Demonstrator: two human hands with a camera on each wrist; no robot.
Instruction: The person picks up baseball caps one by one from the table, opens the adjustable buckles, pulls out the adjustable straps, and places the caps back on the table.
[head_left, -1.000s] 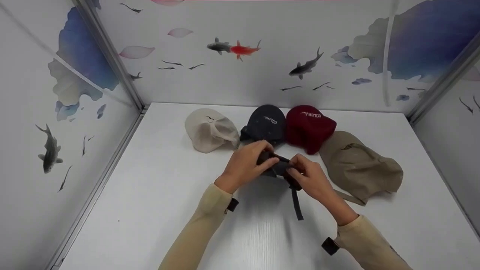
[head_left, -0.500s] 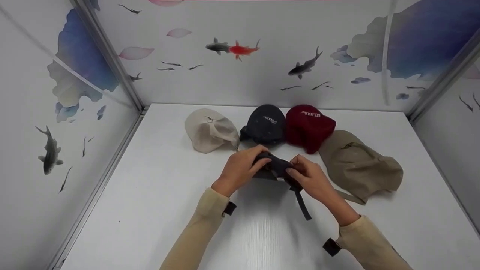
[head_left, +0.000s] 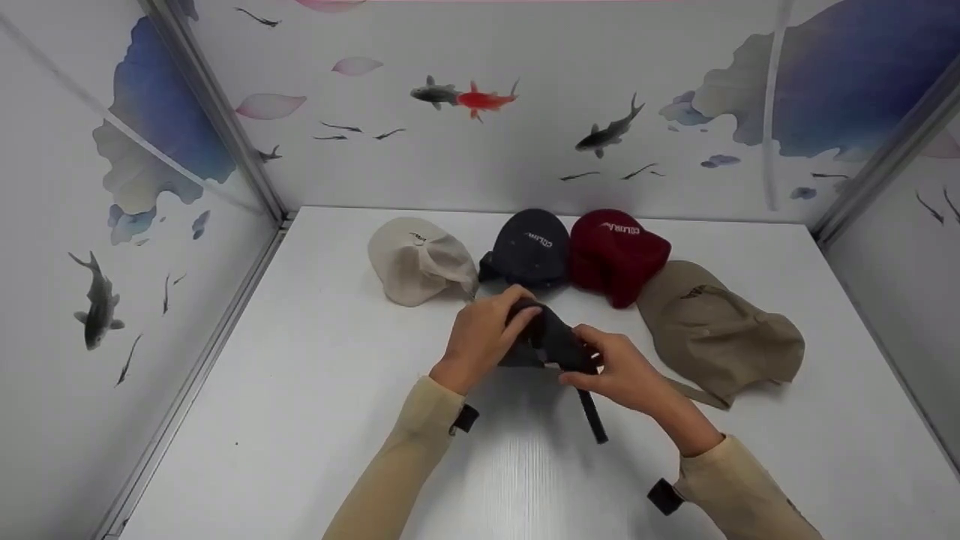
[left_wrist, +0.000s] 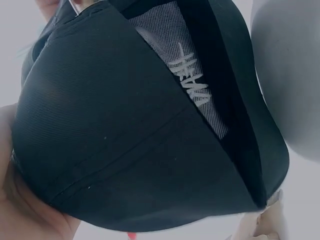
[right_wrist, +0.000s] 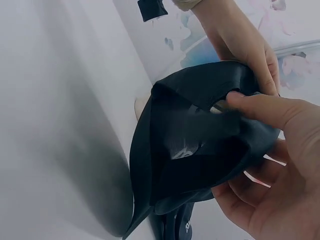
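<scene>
Both hands hold a dark baseball cap point(head_left: 559, 337) over the middle of the table. My left hand point(head_left: 480, 334) grips its left side, thumb on the near side. At the right edge, my right hand point(head_left: 626, 375) pinches the cap, thumb below and fingers above. A loose dark strap point(head_left: 592, 416) hangs beneath the right hand. In the right wrist view, the right thumb touches the cap beside a small metal buckle point(right_wrist: 218, 107), and the cap's inside faces that camera. White lettering shows on the inner lining point(left_wrist: 187, 75) in the left wrist view.
Behind the hands lie a cream cap point(head_left: 412, 262), a dark navy cap point(head_left: 529, 247) and a dark red cap point(head_left: 619, 255). An olive-brown cap point(head_left: 720, 330) with a trailing strap rests at right. Printed panels wall the white table point(head_left: 300, 420) at the back and sides.
My right hand has shifted its hold; the thumb has moved down to the cap's lower edge and the fingers have spread apart. The cap has tilted and its hanging strap has swung.
</scene>
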